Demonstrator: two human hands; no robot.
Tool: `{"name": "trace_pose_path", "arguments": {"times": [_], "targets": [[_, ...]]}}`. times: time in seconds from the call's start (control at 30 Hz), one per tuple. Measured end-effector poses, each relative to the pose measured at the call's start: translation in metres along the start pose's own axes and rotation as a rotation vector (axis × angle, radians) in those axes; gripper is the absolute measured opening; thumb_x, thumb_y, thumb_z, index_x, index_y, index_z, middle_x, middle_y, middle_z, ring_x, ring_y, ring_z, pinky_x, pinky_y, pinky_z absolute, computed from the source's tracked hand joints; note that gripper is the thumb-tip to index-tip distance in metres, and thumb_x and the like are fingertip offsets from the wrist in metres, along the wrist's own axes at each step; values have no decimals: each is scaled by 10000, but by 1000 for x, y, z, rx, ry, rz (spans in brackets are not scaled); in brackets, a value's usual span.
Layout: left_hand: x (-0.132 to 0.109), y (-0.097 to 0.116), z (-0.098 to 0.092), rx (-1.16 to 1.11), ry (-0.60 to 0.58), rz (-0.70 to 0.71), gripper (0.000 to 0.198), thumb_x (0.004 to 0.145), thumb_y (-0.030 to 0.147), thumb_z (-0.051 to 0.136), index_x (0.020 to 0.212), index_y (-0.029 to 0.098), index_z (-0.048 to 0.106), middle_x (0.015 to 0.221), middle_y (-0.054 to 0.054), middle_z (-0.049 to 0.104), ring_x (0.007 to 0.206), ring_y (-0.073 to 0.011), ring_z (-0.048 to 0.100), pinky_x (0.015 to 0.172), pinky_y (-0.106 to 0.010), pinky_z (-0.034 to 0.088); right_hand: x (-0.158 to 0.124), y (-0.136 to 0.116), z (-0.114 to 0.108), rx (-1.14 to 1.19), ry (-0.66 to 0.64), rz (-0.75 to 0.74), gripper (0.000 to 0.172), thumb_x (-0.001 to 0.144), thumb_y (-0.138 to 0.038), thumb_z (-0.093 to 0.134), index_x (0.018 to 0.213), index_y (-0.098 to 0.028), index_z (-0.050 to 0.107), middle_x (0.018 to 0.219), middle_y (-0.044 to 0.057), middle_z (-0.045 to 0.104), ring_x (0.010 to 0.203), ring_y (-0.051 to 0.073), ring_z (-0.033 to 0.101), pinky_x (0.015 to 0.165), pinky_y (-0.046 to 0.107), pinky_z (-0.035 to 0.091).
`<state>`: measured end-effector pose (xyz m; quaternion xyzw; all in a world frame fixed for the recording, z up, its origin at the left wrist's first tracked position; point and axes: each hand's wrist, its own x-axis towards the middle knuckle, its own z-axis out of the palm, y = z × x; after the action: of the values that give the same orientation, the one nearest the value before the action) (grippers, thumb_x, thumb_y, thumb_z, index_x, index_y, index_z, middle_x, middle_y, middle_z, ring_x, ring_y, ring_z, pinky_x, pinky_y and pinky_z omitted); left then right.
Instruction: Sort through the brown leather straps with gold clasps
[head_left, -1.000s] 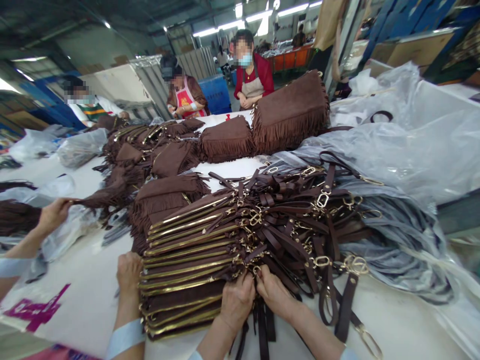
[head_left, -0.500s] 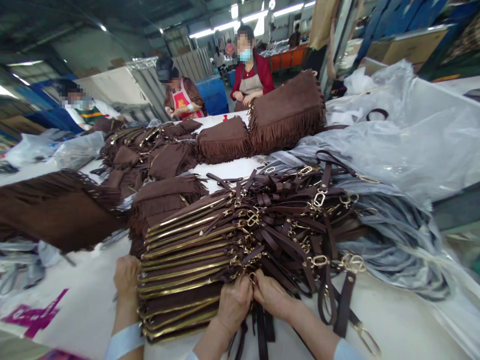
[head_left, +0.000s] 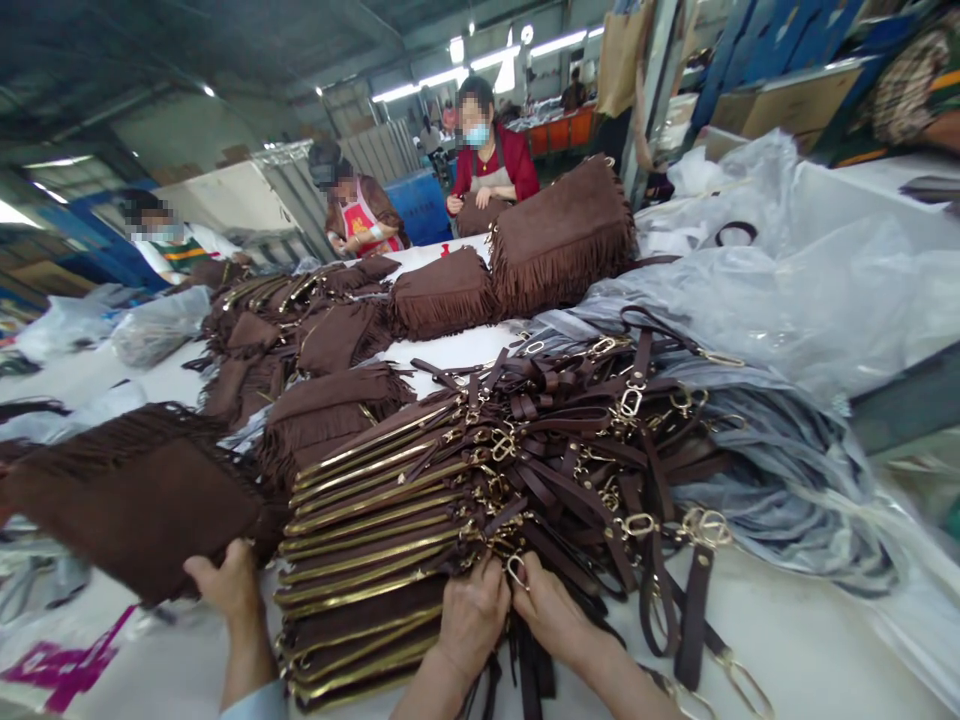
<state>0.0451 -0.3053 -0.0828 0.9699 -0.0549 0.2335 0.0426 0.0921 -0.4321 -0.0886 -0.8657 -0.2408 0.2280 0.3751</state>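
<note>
A stack of dark brown pouches with gold zippers (head_left: 375,545) lies in front of me, with wrist straps at its right end. My left hand (head_left: 476,605) is closed at the corner of a pouch; its fingers hide what they grip. Right beside it, my right hand (head_left: 547,610) pinches a gold clasp (head_left: 517,572). Brown straps (head_left: 574,490) with gold clasps and oval rings pile up behind and right of my hands. Some dark strap ends hang below my fingers.
At the left, a co-worker's hand (head_left: 232,585) is at the edge of a fringed brown bag (head_left: 142,500). More fringed bags (head_left: 562,225) lie farther back. Grey wrapped strips (head_left: 795,480) and clear plastic (head_left: 810,290) cover the right. Several people sit across the table.
The co-worker's hand has moved left from the stack to the fringed bag, which has shifted right and down. My right hand's clasp shows more clearly; both my hands stay about the same place.
</note>
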Motion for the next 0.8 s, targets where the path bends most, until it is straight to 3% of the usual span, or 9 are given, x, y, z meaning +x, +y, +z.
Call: {"name": "trace_pose_path", "arguments": {"times": [0.13,0.4,0.8], "targets": [[0,0,2,14,-11,-7,158,781,104,416,793,188,550,789,-27,684,641,-150,650,496,-215,506,1,-4,-1,-45,1,14,90,842,-131,302,844,-194,368,771,91,657,731,202,638,567,259,325],[0,-1,2,18,9,26,153,767,98,433,782,192,553,889,-40,686,660,-156,649,501,-235,513,3,-8,-8,-121,-23,14,100,867,-137,258,866,-184,346,784,112,666,725,209,642,545,268,296],[2,-1,-1,-19,-4,24,224,752,55,420,851,196,564,897,-42,677,726,-144,642,626,-230,526,15,-8,-17,-277,-112,-90,139,848,-94,282,916,-156,386,792,103,672,751,201,648,565,256,356]]}}
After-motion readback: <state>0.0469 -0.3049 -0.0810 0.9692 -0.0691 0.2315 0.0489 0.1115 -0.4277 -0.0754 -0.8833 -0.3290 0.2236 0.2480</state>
